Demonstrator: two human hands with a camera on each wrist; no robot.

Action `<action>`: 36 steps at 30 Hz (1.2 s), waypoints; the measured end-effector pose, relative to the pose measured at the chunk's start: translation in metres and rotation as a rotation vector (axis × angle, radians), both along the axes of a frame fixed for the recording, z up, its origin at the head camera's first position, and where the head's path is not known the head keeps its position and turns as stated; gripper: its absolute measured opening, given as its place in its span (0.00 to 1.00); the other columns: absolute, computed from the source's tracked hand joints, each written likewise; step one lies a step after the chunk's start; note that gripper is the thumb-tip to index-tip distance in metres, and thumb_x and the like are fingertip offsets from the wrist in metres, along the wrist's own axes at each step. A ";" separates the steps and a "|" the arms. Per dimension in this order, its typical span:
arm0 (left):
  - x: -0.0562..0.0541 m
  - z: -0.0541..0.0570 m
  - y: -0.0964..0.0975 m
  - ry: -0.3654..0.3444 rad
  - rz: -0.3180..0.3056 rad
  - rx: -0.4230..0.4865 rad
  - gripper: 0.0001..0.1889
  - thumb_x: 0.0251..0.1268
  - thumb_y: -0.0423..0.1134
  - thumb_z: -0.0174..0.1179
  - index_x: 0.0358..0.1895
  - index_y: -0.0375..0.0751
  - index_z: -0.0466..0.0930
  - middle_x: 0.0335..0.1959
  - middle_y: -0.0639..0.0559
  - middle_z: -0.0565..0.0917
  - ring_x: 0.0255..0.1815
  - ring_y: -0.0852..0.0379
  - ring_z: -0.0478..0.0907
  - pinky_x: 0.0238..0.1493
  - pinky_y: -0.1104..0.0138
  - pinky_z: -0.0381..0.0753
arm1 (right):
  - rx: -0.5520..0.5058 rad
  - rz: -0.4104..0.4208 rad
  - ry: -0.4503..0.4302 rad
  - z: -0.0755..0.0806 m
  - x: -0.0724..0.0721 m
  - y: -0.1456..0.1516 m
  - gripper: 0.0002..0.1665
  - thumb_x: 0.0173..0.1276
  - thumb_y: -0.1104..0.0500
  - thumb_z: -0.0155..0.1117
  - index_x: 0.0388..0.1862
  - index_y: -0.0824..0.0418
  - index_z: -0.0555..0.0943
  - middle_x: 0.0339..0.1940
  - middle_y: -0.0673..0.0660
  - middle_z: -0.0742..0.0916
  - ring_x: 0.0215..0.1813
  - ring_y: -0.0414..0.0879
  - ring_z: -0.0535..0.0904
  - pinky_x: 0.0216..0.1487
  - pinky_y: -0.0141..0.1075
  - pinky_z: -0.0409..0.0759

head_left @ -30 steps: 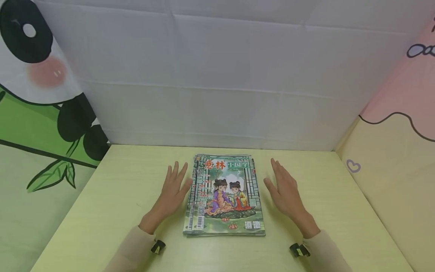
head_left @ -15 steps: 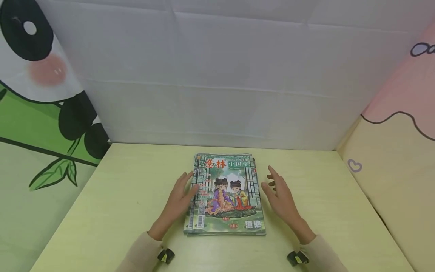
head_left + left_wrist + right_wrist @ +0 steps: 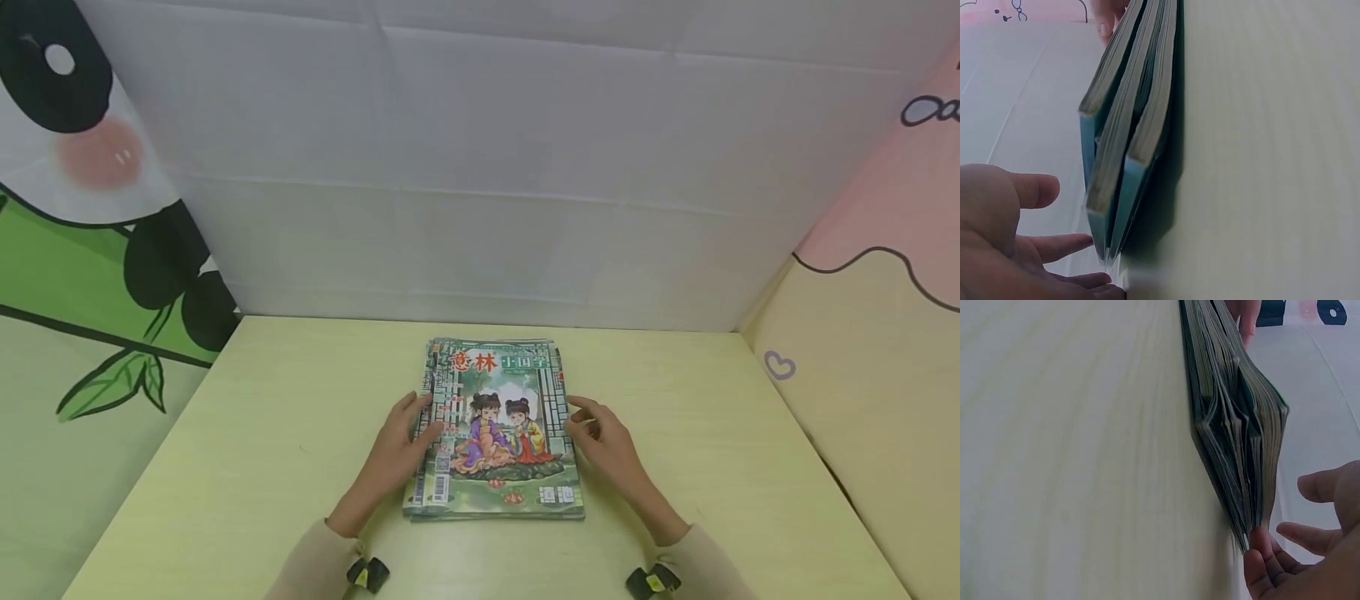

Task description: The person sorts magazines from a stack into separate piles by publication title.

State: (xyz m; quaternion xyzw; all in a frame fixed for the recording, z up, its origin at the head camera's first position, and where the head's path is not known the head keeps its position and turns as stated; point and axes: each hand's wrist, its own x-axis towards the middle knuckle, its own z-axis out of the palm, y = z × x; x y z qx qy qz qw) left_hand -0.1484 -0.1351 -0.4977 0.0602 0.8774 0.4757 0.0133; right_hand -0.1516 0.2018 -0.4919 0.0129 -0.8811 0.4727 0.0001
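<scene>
A stack of magazines (image 3: 502,433) lies flat on the table; the top cover is green, with two cartoon figures and red lettering. At its left side, my left hand (image 3: 399,442) has its fingertips by the spines, the thumb hovering over the cover's edge. The left wrist view shows thick spines (image 3: 1102,225) fanned slightly apart, the thumb (image 3: 1040,190) not touching them. My right hand (image 3: 606,437) is at the opposite edge. In the right wrist view its lower fingertips (image 3: 1259,540) touch the page edges (image 3: 1260,469), while thumb and index finger stay apart from them.
The pale wooden table (image 3: 300,400) extends around the stack. A white cloth wall (image 3: 480,208) rises behind it. Printed panels stand at the sides, green (image 3: 112,467) on the left and yellow and pink (image 3: 862,392) on the right.
Both hands have come inward and nearer to the stack's two sides, the right hand from farther off. Their spread fingers have bent somewhat. The stack has not visibly moved.
</scene>
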 end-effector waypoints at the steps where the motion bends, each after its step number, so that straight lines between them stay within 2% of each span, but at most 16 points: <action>1: 0.000 0.000 0.000 0.000 -0.004 -0.002 0.32 0.87 0.45 0.58 0.82 0.26 0.68 0.86 0.19 0.56 0.86 0.18 0.52 0.82 0.26 0.55 | 0.002 -0.004 -0.012 0.000 0.000 -0.001 0.27 0.83 0.60 0.68 0.76 0.65 0.80 0.53 0.61 0.87 0.48 0.49 0.81 0.46 0.36 0.79; 7: 0.001 0.001 -0.002 0.000 -0.032 -0.010 0.32 0.87 0.44 0.58 0.82 0.25 0.67 0.86 0.19 0.55 0.86 0.18 0.51 0.82 0.26 0.55 | -0.003 -0.017 -0.041 -0.002 0.000 -0.006 0.28 0.80 0.62 0.72 0.75 0.67 0.81 0.47 0.59 0.85 0.46 0.48 0.78 0.43 0.33 0.75; 13: -0.002 -0.001 -0.002 -0.011 -0.022 -0.027 0.33 0.87 0.44 0.60 0.82 0.25 0.68 0.86 0.20 0.56 0.86 0.18 0.52 0.82 0.27 0.56 | -0.040 -0.004 -0.059 -0.003 0.000 -0.006 0.29 0.78 0.64 0.73 0.75 0.70 0.80 0.42 0.58 0.84 0.42 0.47 0.76 0.39 0.32 0.74; 20: -0.002 0.001 -0.001 -0.018 -0.029 -0.041 0.34 0.87 0.44 0.60 0.82 0.24 0.66 0.86 0.20 0.56 0.86 0.18 0.52 0.82 0.27 0.56 | -0.032 0.013 -0.072 -0.007 -0.003 -0.004 0.29 0.76 0.65 0.75 0.71 0.75 0.81 0.40 0.57 0.85 0.39 0.46 0.76 0.38 0.32 0.74; 28: -0.003 0.001 -0.004 0.018 -0.046 -0.059 0.37 0.79 0.45 0.69 0.80 0.24 0.70 0.86 0.21 0.58 0.86 0.18 0.55 0.81 0.27 0.58 | -0.030 0.050 -0.041 -0.008 -0.002 -0.003 0.32 0.73 0.66 0.77 0.73 0.76 0.79 0.37 0.56 0.87 0.35 0.43 0.78 0.35 0.31 0.75; 36: -0.004 0.002 -0.007 0.046 -0.033 -0.009 0.37 0.74 0.44 0.74 0.79 0.28 0.74 0.86 0.26 0.61 0.86 0.21 0.55 0.81 0.29 0.61 | -0.015 0.058 0.018 -0.003 0.000 -0.005 0.33 0.73 0.67 0.78 0.74 0.73 0.79 0.40 0.56 0.84 0.38 0.44 0.76 0.38 0.31 0.74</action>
